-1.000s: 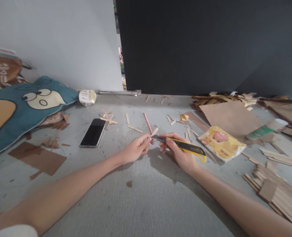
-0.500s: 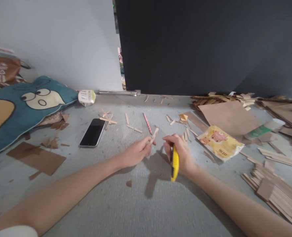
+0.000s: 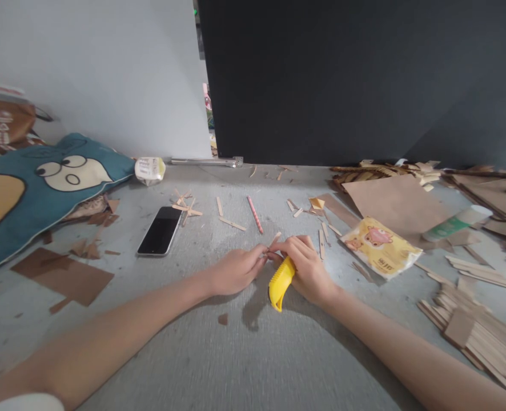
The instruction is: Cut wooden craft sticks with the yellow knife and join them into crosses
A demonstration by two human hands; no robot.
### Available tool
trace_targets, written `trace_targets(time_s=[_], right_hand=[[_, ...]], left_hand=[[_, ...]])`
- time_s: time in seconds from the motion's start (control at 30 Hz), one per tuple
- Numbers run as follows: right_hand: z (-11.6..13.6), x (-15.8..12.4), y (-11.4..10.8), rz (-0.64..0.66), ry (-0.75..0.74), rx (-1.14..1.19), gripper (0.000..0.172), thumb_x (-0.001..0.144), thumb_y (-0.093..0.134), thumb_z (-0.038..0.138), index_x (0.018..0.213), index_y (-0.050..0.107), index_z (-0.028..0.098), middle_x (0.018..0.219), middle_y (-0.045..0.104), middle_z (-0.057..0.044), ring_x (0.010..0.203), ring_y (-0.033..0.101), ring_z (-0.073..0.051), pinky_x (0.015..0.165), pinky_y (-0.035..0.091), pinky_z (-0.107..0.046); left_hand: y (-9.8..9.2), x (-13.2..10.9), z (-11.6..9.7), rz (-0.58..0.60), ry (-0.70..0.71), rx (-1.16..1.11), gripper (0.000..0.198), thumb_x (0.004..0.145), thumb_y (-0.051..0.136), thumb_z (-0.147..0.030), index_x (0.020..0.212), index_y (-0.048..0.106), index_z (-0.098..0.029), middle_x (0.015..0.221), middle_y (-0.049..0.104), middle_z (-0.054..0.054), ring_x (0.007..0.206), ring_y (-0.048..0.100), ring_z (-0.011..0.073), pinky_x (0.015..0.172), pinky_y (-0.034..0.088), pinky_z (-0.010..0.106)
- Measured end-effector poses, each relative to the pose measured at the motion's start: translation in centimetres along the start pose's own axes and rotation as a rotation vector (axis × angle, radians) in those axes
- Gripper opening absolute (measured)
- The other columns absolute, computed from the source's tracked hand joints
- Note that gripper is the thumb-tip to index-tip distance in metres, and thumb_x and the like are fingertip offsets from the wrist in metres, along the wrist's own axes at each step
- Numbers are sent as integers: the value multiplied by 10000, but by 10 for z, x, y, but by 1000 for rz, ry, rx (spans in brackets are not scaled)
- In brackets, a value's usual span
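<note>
My left hand (image 3: 236,269) pinches a small wooden stick (image 3: 274,237) against the grey floor, fingers closed on its near end. My right hand (image 3: 306,267) is wrapped round a yellow utility knife (image 3: 280,282), whose handle points back toward me. The knife's front end meets the stick between the two hands; the blade itself is hidden by my fingers. Both hands touch at the fingertips.
A black phone (image 3: 160,230) lies to the left, a pink pencil (image 3: 254,214) and loose wooden sticks beyond the hands. A yellow packet (image 3: 380,246), brown cardboard sheets (image 3: 398,202) and a stack of cut wood pieces (image 3: 471,331) lie right. A blue cartoon cushion (image 3: 34,188) sits far left.
The right hand turned the knife from lying sideways to pointing its handle toward me, and brought it down onto the stick. The left hand lowered the stick to the floor.
</note>
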State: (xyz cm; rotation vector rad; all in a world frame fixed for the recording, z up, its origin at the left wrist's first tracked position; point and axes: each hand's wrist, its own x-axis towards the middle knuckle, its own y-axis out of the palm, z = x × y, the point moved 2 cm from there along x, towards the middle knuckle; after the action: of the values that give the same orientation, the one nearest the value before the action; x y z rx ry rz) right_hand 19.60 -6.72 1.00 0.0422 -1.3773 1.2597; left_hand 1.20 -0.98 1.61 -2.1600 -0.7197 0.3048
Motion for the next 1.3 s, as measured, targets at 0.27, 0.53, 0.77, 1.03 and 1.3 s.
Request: trace_targets(time_s=[0.27,0.53,0.77,1.03,1.3], right_hand=[[3,0,0,33,-10,-38,213,1045,509,102,1200,580,230,870,680,-35,775,623,-220,815,426,-358],[1,-2,5,84,20,-71,177,1037,461,86,1109,558,215,912,693,-65,806,644,-239,826,433,-370],[-4,-5,9,126,90,-21,129,1019,477,98,1034,518,219,935,701,-66,849,658,-240,823,435,-379],[-2,-2,10,112,122,-2,110,1051,490,136,996,502,231,917,702,-61,822,642,-237,788,450,-381],[1,0,5,33,97,2,105,1058,509,143,1021,538,237,891,698,-39,787,623,-219,757,444,-363]], left_hand=[[-2,-1,-4,45,-33,46,371,1079,336,-353,1332,563,-206,893,741,93,769,708,268,709,488,345],[-2,1,-4,68,-42,100,380,1092,300,-350,1313,557,-179,976,764,123,846,738,277,727,500,348],[0,2,-1,36,-44,39,364,1082,327,-371,1248,598,-193,905,743,112,780,708,277,700,466,351],[1,3,2,-34,-33,-42,267,1058,406,-370,1126,615,-220,779,675,62,691,641,243,665,418,331],[3,5,8,-75,-79,-354,289,1085,319,-439,1037,502,-220,663,507,-41,584,488,147,588,360,271]])
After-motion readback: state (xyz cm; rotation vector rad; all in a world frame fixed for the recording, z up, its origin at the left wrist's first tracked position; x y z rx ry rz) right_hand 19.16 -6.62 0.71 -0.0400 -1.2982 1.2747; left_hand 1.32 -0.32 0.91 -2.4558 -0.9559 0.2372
